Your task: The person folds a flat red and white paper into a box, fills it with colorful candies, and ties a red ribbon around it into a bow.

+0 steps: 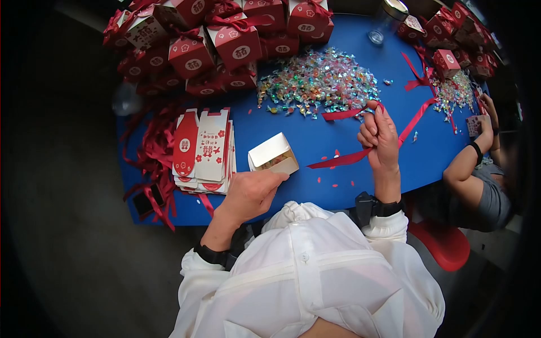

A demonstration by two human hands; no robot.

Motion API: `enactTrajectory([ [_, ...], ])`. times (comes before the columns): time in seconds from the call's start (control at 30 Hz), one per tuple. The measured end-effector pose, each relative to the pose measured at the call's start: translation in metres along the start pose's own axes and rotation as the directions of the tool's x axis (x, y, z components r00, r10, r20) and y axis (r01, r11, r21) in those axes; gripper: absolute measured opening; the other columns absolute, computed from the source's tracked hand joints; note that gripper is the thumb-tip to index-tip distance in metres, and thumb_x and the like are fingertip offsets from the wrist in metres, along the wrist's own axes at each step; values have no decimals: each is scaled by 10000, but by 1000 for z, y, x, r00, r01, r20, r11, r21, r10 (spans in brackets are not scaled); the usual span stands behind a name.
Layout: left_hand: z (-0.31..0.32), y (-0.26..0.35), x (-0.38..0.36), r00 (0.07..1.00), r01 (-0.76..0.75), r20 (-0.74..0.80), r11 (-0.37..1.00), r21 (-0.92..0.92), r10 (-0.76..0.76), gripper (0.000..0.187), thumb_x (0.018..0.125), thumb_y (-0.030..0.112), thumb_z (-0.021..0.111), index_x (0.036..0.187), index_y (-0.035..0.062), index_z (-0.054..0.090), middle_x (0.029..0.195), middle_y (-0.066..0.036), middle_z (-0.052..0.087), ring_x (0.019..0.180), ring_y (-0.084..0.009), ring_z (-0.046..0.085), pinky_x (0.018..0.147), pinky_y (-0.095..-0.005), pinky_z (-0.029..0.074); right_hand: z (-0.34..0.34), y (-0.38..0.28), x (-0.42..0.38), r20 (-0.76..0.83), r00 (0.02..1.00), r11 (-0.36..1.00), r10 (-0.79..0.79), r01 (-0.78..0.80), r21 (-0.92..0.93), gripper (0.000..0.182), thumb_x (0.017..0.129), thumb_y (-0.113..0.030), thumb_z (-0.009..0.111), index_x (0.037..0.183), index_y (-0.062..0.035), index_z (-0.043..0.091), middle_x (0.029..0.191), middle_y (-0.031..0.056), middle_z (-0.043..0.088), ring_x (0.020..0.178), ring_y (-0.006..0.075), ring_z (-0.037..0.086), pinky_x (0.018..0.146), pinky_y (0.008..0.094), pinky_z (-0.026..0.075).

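A small white-sided candy box (269, 151) stands on the blue table in front of me, its top partly open and some wrapped candy visible inside. My left hand (252, 192) is closed at the box's near edge, fingers curled against its side. Raised to the right of the box, my right hand (378, 134) pinches a red ribbon (344, 160). Loose lengths of that ribbon hang to the left of the fist and trail away to its right. A stack of flat printed box blanks (212, 145) lies left of the box.
Finished red boxes (239, 49) are piled at the back left. Wrapped candies (321, 81) form a heap behind my hands. Tangled ribbons (155, 143) lie at the left edge. A glass jar (384, 23) stands at the back. Another person's arm (469, 163) works at the right.
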State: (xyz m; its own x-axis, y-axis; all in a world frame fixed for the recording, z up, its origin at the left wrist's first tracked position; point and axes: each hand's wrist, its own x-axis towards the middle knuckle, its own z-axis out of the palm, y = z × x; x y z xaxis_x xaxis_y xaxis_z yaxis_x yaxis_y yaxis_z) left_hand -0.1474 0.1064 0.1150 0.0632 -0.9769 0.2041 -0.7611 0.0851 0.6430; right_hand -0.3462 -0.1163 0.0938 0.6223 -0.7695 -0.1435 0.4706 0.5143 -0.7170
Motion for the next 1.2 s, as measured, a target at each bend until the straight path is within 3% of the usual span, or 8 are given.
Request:
enactTrajectory([
  [0.17,6,-1,17,996,-90,47,950,299,80,161,791,64,666,952,72,660,706,-87,591,642,-245,600,557,-356,462,16,-13,-5,235,971,825,-48,171,-539,247,1027,-176,420,1129,-21,583,617,-49,441,454,34,348,434,185,297],
  [0.33,-8,17,17,985,114,154,967,-229,-80,217,869,148,647,1059,45,653,913,-105,664,816,-215,656,672,-303,514,40,1,-25,301,864,461,403,92,-882,229,948,-72,519,1165,-55,591,759,63,612,624,135,586,567,278,453],
  [0.47,-2,22,21,940,302,289,832,-466,-179,266,941,201,587,1120,8,627,990,-124,673,931,-192,657,767,-285,530,41,22,-44,540,798,472,269,380,-796,208,919,-64,542,1122,-32,576,772,136,617,601,286,590,539,347,437],
  [0.53,11,21,23,868,487,367,425,-763,-335,216,963,191,566,1024,-8,623,883,-84,653,792,-165,629,698,-277,499,41,22,-50,511,807,407,296,377,-832,188,917,-79,545,1100,-37,558,764,142,623,623,318,600,548,374,449],
  [0.8,19,18,38,912,391,350,195,-900,-212,283,943,140,594,1168,14,478,1173,-163,593,1101,-210,580,916,-318,477,52,10,-73,458,835,96,305,452,-887,231,909,-134,579,1129,-69,558,701,126,612,608,340,604,504,413,438],
  [0.93,7,30,48,920,297,300,-49,-954,-254,256,917,67,605,1152,22,513,1175,-202,598,1093,-263,608,930,-368,498,48,9,-75,622,714,184,321,597,-781,270,901,-140,593,1168,-103,588,709,113,622,579,323,594,492,395,436],
  [1.13,8,14,41,978,133,132,-1,-991,-159,141,898,-33,566,992,-25,671,1005,-178,667,814,-191,666,776,-293,542,16,28,-62,472,778,222,414,417,-881,332,894,-177,610,1216,-99,585,837,118,655,682,284,616,598,369,473],
  [1.2,10,14,41,987,124,109,129,-984,-120,163,890,-62,550,978,-23,681,1001,-166,670,799,-182,665,755,-282,541,16,28,-50,647,754,240,116,611,-755,361,932,-224,581,1245,-44,556,1026,139,651,837,265,633,717,341,486],
])
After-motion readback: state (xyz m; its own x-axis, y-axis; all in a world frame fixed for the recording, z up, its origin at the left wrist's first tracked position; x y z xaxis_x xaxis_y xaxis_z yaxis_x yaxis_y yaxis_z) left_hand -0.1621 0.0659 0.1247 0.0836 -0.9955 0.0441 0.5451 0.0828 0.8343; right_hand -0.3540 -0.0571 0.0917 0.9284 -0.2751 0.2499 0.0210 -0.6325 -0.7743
